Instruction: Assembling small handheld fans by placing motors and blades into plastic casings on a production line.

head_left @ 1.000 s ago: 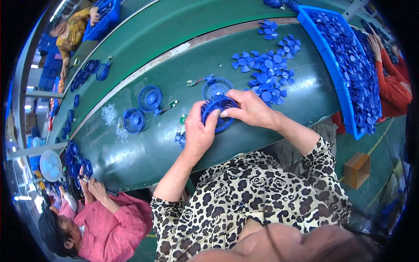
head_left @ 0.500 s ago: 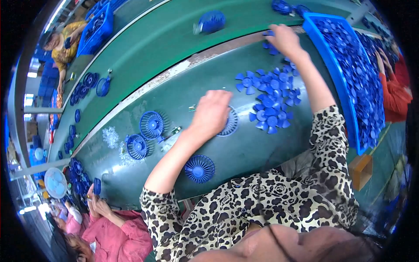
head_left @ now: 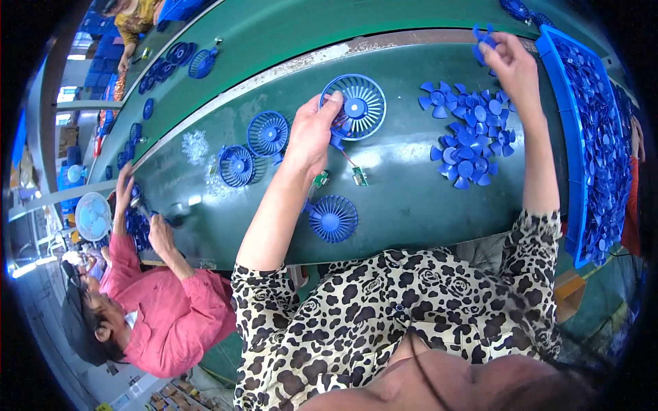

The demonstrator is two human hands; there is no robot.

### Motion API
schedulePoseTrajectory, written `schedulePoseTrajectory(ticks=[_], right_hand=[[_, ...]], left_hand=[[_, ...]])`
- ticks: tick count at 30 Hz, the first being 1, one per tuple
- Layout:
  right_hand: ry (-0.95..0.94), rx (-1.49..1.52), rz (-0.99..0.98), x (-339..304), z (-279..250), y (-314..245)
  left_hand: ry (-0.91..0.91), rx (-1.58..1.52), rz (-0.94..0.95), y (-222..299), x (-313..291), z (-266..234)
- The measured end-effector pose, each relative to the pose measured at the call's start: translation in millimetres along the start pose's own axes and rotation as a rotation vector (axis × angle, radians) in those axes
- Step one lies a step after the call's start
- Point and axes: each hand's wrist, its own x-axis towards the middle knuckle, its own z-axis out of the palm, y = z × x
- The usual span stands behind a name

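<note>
My left hand [head_left: 312, 130] grips a round blue fan housing [head_left: 370, 107] by its edge, raised over the green table. A small green circuit board [head_left: 360, 176] dangles from it on thin wires. At the far right, my right hand [head_left: 513, 67] pinches a blue fan blade [head_left: 483, 42] between thumb and fingers. Below that hand lies a loose pile of blue fan blades [head_left: 466, 142]. Two more fan housings, one nearer [head_left: 237, 166] and one farther [head_left: 268, 134], rest left of my left hand. Another housing [head_left: 333, 219] lies close to my left forearm.
A blue crate [head_left: 574, 171] full of fan blades stands along the right side. Beyond a worn ledge [head_left: 295, 63] runs a green conveyor [head_left: 274, 34] carrying fan parts. Clear plastic bits [head_left: 195, 146] lie at left. A co-worker in pink [head_left: 171, 308] works at the left end.
My left hand has picked up the fan housing it was over and lifted it. My right hand now holds a blade up, clear of the table. The view has shifted.
</note>
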Motion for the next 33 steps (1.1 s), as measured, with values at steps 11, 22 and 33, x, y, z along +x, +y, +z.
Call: schedulePoseTrajectory(ticks=[11,22,33], right_hand=[[-0.262,0.029,-0.491,-129.2,26.0,-152.9],[-0.2,-0.023,-0.617,-154.3,33.9,-176.9],[-0.36,0.161,-0.344,-150.1,34.4,-154.1]], left_hand=[[-0.031,-0.335,-0.056,-13.5,-65.2,22.2],[0.019,-0.233,0.244,-40.5,-98.9,13.4],[-0.053,-0.198,0.131,-48.2,-95.8,7.3]])
